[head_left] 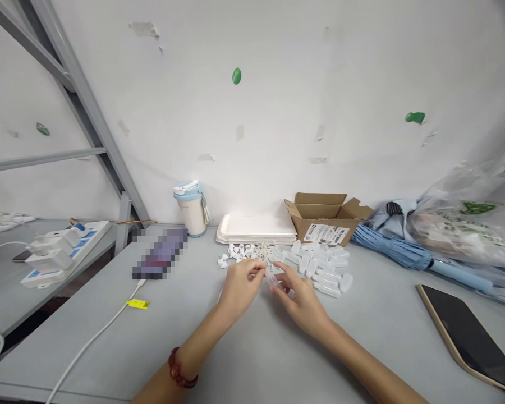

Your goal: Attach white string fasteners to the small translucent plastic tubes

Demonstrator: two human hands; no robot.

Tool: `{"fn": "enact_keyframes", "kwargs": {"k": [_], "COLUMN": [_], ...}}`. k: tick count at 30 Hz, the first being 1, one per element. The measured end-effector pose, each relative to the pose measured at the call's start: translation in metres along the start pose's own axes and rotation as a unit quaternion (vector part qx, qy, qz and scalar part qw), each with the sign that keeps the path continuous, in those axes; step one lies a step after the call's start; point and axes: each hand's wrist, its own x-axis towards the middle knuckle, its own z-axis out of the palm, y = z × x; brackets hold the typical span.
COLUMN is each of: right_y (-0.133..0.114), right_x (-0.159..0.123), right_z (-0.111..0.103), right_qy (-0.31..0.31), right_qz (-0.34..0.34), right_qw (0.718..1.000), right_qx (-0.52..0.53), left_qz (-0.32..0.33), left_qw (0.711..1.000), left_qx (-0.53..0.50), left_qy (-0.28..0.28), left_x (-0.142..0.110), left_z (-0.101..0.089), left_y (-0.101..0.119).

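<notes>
Above the grey table, my right hand (299,292) grips a small clear plastic tube (273,279) between thumb and fingers. My left hand (243,283) is pinched at the tube's upper end; whatever sits in its fingertips is too small to make out. Just behind my hands lie several small white caps (238,252) and a tangle of thin whitish loops (270,250). To the right of these, a loose pile of translucent plastic tubes (320,264) spreads beside my right hand. A dark red bead bracelet (180,370) circles my left wrist.
Against the wall stand a cup with a blue lid (191,209), a white flat stack (256,229) and an open cardboard box (326,221). A blue umbrella (395,247), plastic bag (471,213) and phone (467,331) lie right. Left are a cabled phone (162,255) and power strip (88,241).
</notes>
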Motion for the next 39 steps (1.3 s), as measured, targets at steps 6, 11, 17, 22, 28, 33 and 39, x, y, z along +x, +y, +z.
{"fn": "enact_keyframes", "kwargs": {"k": [6,11,17,22,28,33,39], "right_y": [0.004,0.000,-0.006,-0.002,-0.005,-0.008,-0.007], "right_x": [0.000,0.000,0.000,-0.001,-0.003,-0.003,-0.004], "right_z": [0.002,0.002,0.001,0.003,0.003,0.002,0.002], "right_qy": [-0.001,0.015,0.055,0.099,0.088,0.041,0.008], "right_qz": [-0.001,0.017,0.033,0.002,0.006,0.038,0.046], "right_qw": [1.000,0.999,0.996,0.995,0.996,0.993,0.987], "right_qx": [0.004,0.036,0.056,-0.001,0.024,0.107,0.153], "left_qz": [0.162,0.161,0.057,-0.066,-0.049,-0.070,-0.084], "left_qw": [0.975,0.973,0.998,0.995,0.995,0.990,0.985], "left_qx": [0.151,0.164,-0.008,-0.070,-0.079,-0.110,-0.132], "left_qy": [-0.003,0.010,0.028,0.014,-0.038,-0.057,-0.075], "left_x": [-0.009,-0.013,-0.013,-0.010,-0.007,-0.004,0.000], "left_z": [0.012,0.016,0.015,0.010,0.007,0.003,0.000], "left_y": [-0.010,-0.010,0.006,0.014,0.013,0.008,0.003]}}
